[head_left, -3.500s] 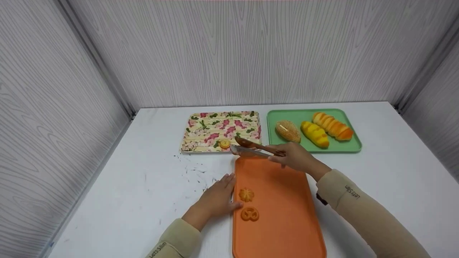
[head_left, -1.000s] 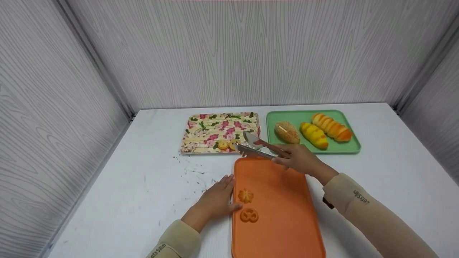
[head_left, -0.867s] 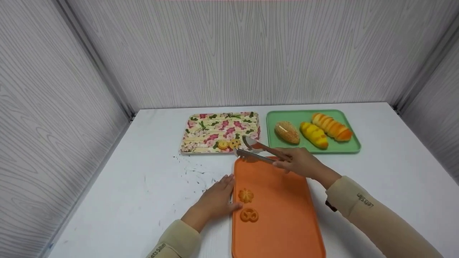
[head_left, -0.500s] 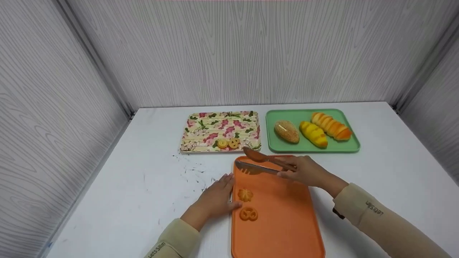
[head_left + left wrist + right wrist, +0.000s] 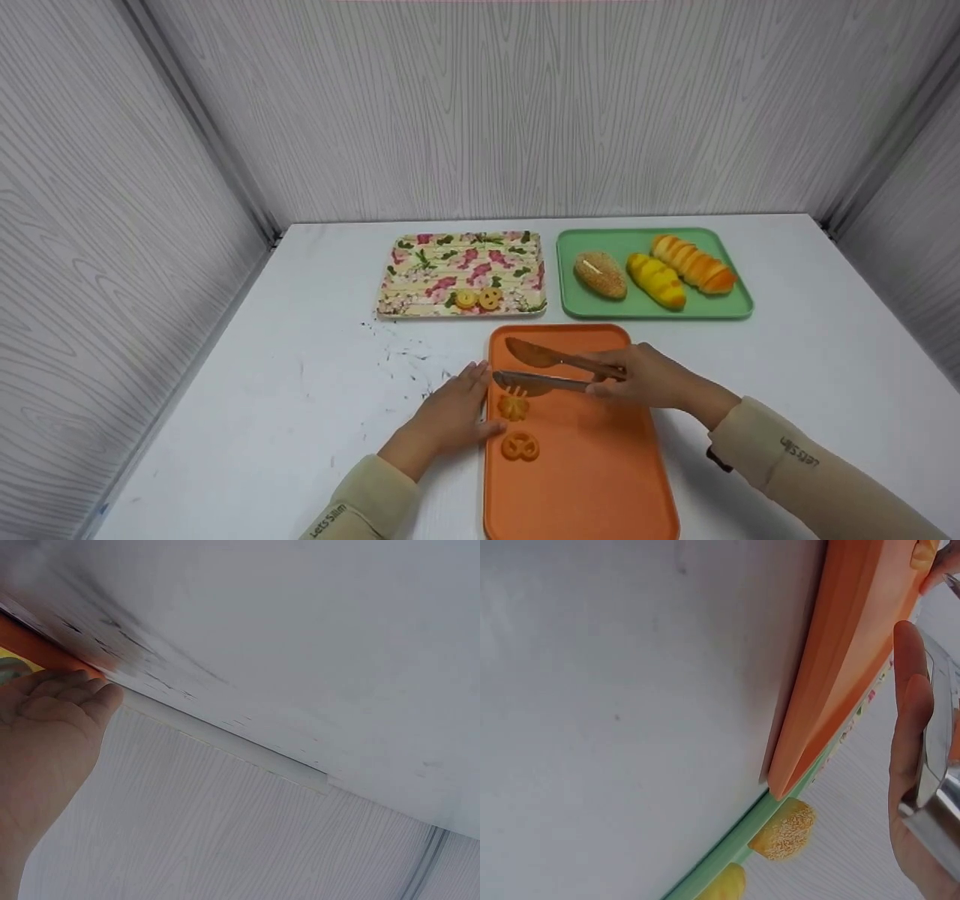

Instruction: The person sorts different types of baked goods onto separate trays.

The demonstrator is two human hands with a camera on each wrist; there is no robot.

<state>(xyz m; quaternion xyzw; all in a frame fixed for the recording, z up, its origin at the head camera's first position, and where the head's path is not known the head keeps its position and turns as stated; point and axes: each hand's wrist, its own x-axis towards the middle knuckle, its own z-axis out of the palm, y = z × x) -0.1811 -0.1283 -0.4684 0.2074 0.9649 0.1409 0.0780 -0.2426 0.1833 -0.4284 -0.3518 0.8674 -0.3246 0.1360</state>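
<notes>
Right hand [image 5: 654,379] grips tongs [image 5: 536,354], their arms parted, above orange tray [image 5: 589,480] close by flower-shaped cookie [image 5: 514,409]; left hand [image 5: 450,414], fingers extended, rests against tray's left edge, thumb over rim.

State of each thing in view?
Silver metal tongs: arms apart, gripping nothing
Right hand: gripping the tongs
Orange rectangular tray: flat, partly loaded
Left hand: touching orange tray's left rim
Golden flower-shaped biscuit: flat on orange tray, near tongs' tip
Golden pretzel-shaped biscuit: lying flat
Cream floral rectangular tray: holding two golden round biscuits
Green rectangular tray: holding three oblong breads
</notes>
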